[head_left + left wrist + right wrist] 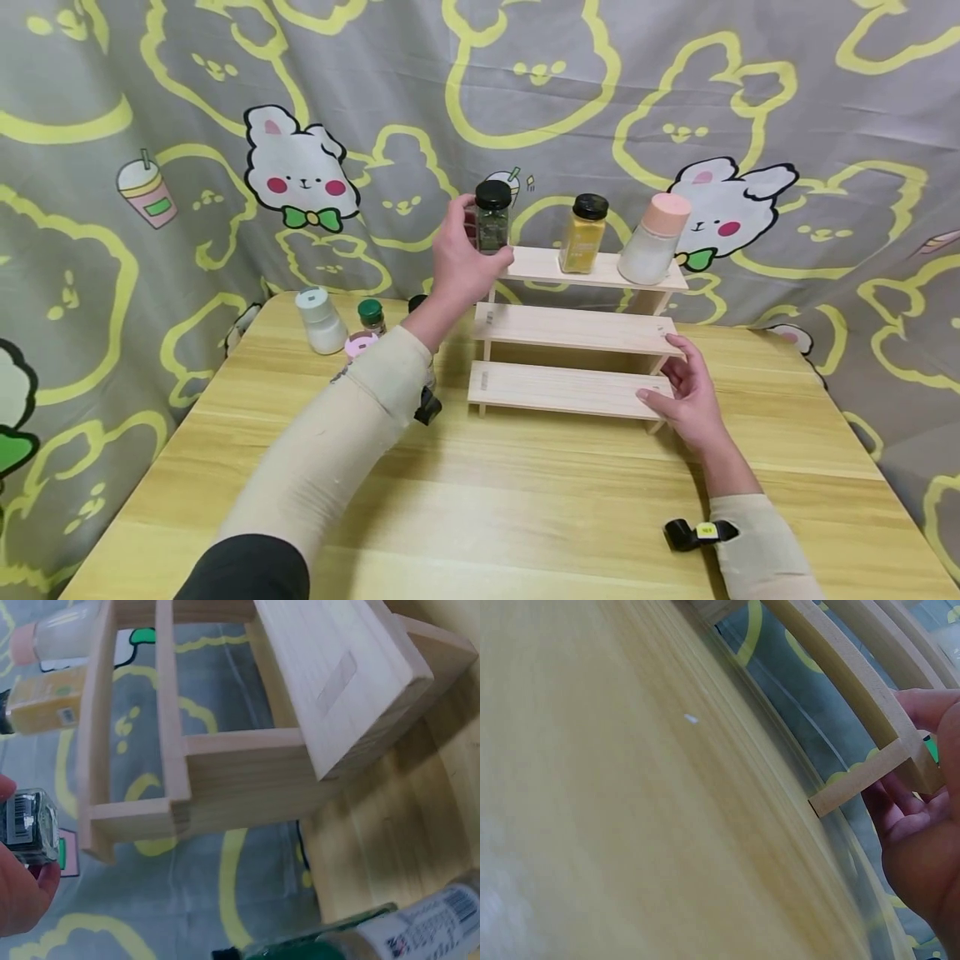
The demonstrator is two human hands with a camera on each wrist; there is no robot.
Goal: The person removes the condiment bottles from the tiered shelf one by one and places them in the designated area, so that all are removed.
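Observation:
My left hand point(468, 258) grips a glass spice jar point(492, 225) with a black lid and dark green contents, held upright at the left end of the top tier of a three-tier wooden shelf rack point(573, 325). In the left wrist view the jar's base point(46, 825) shows clear of the rack's end. At the rack's right side, my right hand point(693, 396) holds on, its thumb on the lowest tier and fingers at the middle tier's end. A yellow spice jar point(582, 237) and a pink-capped shaker point(654, 242) stand on the top tier.
Left of the rack on the wooden table point(525, 500) stand a white-capped shaker point(321, 321), a green-lidded jar point(371, 315) and a pink-topped container point(362, 343). My left forearm partly hides other bottles there. A patterned curtain point(405, 75) hangs behind the table.

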